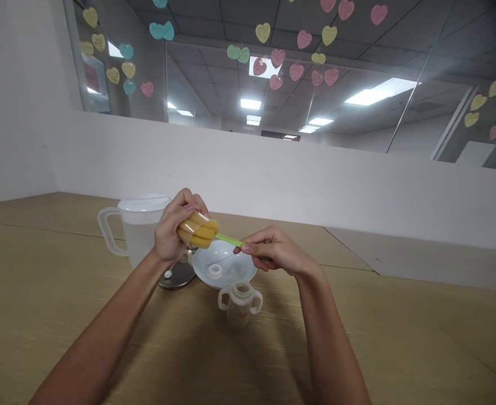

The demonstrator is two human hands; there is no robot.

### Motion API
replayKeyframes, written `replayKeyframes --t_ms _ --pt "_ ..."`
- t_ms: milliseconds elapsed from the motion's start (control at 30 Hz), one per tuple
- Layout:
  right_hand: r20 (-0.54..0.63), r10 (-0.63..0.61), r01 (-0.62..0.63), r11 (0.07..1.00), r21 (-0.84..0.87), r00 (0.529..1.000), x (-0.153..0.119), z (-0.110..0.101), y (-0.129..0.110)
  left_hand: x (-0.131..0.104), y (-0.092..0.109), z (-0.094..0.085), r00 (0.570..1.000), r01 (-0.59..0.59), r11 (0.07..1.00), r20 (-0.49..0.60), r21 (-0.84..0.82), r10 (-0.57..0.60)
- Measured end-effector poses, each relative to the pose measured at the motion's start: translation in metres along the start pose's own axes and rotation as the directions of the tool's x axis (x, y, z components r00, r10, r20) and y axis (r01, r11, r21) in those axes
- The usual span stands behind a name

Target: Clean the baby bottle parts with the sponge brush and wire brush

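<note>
My left hand (175,225) is wrapped round a clear container with yellow pieces (201,229) in it, tilted toward the right. My right hand (268,247) pinches a thin green stick (229,240), whose left end meets the mouth of the container. Below both hands sits a white bowl (201,270) with a small white ring (214,271) inside. In front of the bowl a two-handled baby bottle (238,308) stands upright without a lid.
At the left, behind my left forearm, stands a lidded clear pitcher (140,230). A dark round metal lid (178,275) lies beside the bowl. The wooden table (62,292) meets a white wall below a window with heart-shaped notes.
</note>
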State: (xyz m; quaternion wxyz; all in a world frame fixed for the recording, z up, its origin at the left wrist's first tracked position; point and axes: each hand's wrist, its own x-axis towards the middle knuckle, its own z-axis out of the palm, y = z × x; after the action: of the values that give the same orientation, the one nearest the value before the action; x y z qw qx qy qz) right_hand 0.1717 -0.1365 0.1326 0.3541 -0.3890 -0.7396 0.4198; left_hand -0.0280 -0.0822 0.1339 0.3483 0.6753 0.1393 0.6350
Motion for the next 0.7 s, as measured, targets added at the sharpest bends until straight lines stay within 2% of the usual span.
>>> replayKeyframes --t_ms 100,167,233,300,367,433,500,567,633,700 --pt "-0.016 0.009 -0.010 0.999 -0.039 1.000 0.000 0.002 0.000 0.002 0.000 0.001 0.994 0.112 0.993 0.020 -0.036 -0.111" --pt "-0.067 -0.016 0.007 0.992 -0.125 0.998 0.000 0.007 -0.002 0.004 -0.006 0.000 0.983 0.180 0.984 -0.042 0.000 -0.179" --pt "-0.134 -0.059 0.020 0.962 -0.274 0.989 0.001 0.014 -0.005 0.006 -0.015 -0.002 0.965 0.243 0.962 -0.136 0.121 -0.226" --pt "-0.195 -0.100 -0.003 0.884 -0.468 0.976 0.001 0.022 -0.008 0.006 -0.025 -0.004 0.965 0.239 0.910 -0.185 0.340 -0.184" --pt "-0.242 -0.130 -0.058 0.764 -0.642 0.962 0.000 0.028 -0.011 0.004 -0.032 -0.005 0.986 0.157 0.799 -0.144 0.581 -0.089" --pt "-0.270 -0.145 -0.107 0.668 -0.736 0.952 -0.001 0.031 -0.012 0.002 -0.035 -0.004 0.998 0.064 0.675 -0.058 0.735 -0.031" --pt "-0.287 -0.142 -0.142 0.617 -0.774 0.947 -0.003 0.028 -0.013 0.002 -0.035 -0.003 1.000 0.017 0.575 0.001 0.818 -0.031" --pt "-0.316 -0.114 -0.197 0.574 -0.795 0.942 -0.005 0.023 -0.012 0.003 -0.035 -0.005 1.000 -0.005 0.445 0.012 0.896 -0.013" --pt "-0.357 -0.087 -0.262 0.524 -0.810 0.930 -0.009 0.017 -0.011 0.006 -0.037 -0.013 1.000 0.005 0.286 -0.011 0.958 0.018" --pt "-0.415 -0.093 -0.320 0.496 -0.807 0.905 -0.013 0.012 -0.010 0.010 -0.042 -0.027 1.000 0.020 0.174 -0.019 0.985 -0.004"
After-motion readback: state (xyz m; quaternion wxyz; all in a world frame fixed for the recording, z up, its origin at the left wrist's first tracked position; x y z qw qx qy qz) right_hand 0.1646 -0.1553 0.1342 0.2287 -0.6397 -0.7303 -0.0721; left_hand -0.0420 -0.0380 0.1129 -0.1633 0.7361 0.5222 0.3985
